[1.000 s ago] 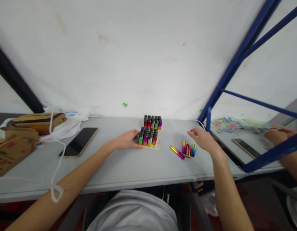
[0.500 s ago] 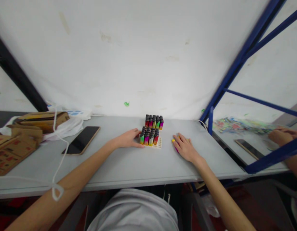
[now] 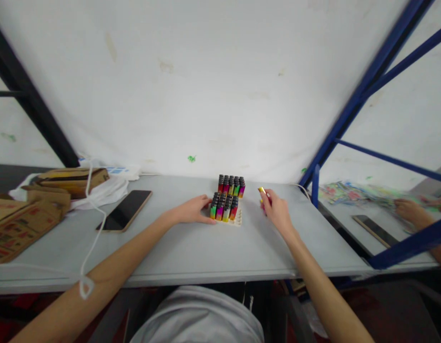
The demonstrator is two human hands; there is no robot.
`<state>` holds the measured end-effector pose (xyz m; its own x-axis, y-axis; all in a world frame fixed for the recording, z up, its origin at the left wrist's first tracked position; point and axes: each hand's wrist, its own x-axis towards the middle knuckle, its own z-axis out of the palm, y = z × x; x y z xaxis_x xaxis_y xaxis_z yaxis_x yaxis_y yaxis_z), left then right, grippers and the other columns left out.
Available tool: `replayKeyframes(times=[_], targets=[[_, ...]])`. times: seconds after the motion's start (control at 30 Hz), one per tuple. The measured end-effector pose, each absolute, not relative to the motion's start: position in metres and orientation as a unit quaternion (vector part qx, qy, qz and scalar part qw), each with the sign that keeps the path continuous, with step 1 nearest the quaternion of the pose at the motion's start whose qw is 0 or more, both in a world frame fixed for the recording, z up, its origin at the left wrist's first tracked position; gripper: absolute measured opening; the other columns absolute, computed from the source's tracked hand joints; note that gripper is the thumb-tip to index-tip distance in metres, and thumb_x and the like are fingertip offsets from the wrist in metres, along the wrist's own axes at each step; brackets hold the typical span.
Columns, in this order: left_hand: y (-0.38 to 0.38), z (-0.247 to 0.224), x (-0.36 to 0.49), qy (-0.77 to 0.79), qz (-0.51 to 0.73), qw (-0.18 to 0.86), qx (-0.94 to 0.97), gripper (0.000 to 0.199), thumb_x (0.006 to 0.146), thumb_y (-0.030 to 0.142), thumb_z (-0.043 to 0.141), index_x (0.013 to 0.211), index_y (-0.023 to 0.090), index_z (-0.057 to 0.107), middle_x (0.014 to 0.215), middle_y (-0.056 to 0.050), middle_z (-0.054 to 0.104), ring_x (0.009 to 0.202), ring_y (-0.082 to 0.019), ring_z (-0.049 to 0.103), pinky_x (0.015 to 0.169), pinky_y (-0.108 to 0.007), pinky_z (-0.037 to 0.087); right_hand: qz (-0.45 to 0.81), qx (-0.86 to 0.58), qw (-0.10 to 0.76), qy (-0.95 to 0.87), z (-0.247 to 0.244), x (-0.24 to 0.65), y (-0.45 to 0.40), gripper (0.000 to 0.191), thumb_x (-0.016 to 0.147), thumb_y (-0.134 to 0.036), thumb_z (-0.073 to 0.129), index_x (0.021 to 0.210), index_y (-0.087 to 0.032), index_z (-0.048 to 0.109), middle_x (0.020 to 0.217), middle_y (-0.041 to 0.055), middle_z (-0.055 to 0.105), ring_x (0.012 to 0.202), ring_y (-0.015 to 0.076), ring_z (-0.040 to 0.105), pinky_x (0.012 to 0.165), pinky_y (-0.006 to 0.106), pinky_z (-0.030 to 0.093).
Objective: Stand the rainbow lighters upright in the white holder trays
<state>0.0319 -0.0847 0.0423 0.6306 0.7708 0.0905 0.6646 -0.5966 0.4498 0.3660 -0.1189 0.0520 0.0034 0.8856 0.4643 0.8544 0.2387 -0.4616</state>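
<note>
A pale tray (image 3: 239, 218) with rows of small sockets lies on the table in front of me. Upright lighters (image 3: 224, 207) with black tops and multicoloured bodies fill most of it, leaving bare sockets along the right side. My left hand (image 3: 196, 209) is curled about the tray's left edge, thumb at the near corner and fingers beside the lighters. To the right of the tray, my right hand (image 3: 276, 209) is closed on lighters; a yellow end (image 3: 262, 190) sticks out past the fingertips, and a pink and yellow part shows below. The palm hides how many it holds.
Behind the tray stands another block of upright lighters (image 3: 231, 185). On the left are a phone (image 3: 125, 211), a white cord (image 3: 95, 238) and opened cardboard boxes (image 3: 27, 224). A blue metal frame (image 3: 343, 119) rises at right; beyond it another person's hand (image 3: 409, 212) works near a phone (image 3: 374, 229).
My right hand, earlier flat over lighters on the table, has turned and lifted with lighters in its fingers. My left hand stays at the tray. The view has shifted slightly.
</note>
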Motion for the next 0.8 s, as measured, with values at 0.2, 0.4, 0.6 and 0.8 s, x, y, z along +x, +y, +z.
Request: replayKeyframes(times=[0.2, 0.4, 0.6, 0.8], targets=[[-0.084, 0.042, 0.032, 0.409, 0.134, 0.180, 0.885, 0.068, 0.075, 0.079, 0.074, 0.105, 0.018, 0.069, 0.097, -0.007, 0.062, 0.088, -0.026, 0.062, 0.078, -0.033, 0.049, 0.026, -0.595, 0.483, -0.642, 0.104, 0.367, -0.129, 0.069, 0.103, -0.069, 0.036, 0.088, -0.016, 0.077, 0.063, 0.0040, 0.063, 0.059, 0.0199, 0.056, 0.062, 0.031, 0.039], [-0.084, 0.042, 0.031, 0.407, 0.142, 0.189, 0.882, 0.071, 0.073, 0.081, 0.074, 0.107, 0.019, 0.069, 0.099, -0.007, 0.064, 0.088, -0.026, 0.062, 0.080, -0.034, 0.051, 0.077, -0.570, 0.555, -0.601, 0.114, 0.359, -0.130, 0.048, 0.085, -0.064, 0.069, 0.092, -0.017, 0.075, 0.060, -0.0025, 0.057, 0.056, 0.0150, 0.048, 0.059, 0.028, 0.037], [-0.086, 0.043, 0.031, 0.403, 0.150, 0.196, 0.881, 0.072, 0.073, 0.081, 0.074, 0.105, 0.017, 0.069, 0.102, -0.009, 0.065, 0.091, -0.027, 0.064, 0.081, -0.035, 0.052, 0.220, -0.474, 0.500, -0.691, 0.095, 0.339, -0.117, 0.055, 0.089, -0.073, 0.062, 0.078, -0.020, 0.065, 0.077, 0.0042, 0.065, 0.074, 0.0191, 0.060, 0.066, 0.030, 0.049], [-0.086, 0.042, 0.032, 0.403, 0.156, 0.198, 0.880, 0.072, 0.072, 0.080, 0.075, 0.106, 0.017, 0.070, 0.101, -0.009, 0.065, 0.090, -0.027, 0.064, 0.081, -0.036, 0.052, 0.376, -0.424, 0.432, -0.702, 0.082, 0.310, -0.116, 0.054, 0.095, -0.079, 0.046, 0.086, -0.027, 0.046, 0.060, -0.0081, 0.041, 0.048, 0.0125, 0.038, 0.045, 0.025, 0.038]])
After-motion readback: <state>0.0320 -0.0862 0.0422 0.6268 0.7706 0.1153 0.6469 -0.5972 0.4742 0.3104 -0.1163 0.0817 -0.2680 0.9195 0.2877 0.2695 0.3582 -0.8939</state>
